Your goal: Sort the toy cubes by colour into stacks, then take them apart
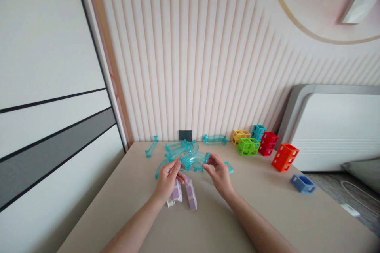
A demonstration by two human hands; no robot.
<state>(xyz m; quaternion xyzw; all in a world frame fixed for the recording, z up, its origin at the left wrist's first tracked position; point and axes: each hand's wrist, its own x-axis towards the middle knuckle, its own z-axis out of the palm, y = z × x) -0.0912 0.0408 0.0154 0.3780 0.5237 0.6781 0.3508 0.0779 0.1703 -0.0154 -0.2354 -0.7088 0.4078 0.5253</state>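
on the beige bench (pixel 124 189), the left hand (pixel 168 178) and the right hand (pixel 219 173) pinch a clear teal curved piece (pixel 194 161) between thumb and fingers, one at each end. just behind it, more clear teal pieces (pixel 178 149) lie heaped together; a narrow teal piece (pixel 152 146) lies apart to the left, and a wavy teal piece (pixel 215 139) lies near the ribbed wall (pixel 169 55). two lilac pieces (pixel 190 195) lie close by the left hand, nearer the wearer. to the right are open-framed blocks: yellow (pixel 241 137), green (pixel 248 147), turquoise (pixel 258 132), red (pixel 268 143), orange (pixel 285 157) and, nearest, blue (pixel 303 184).
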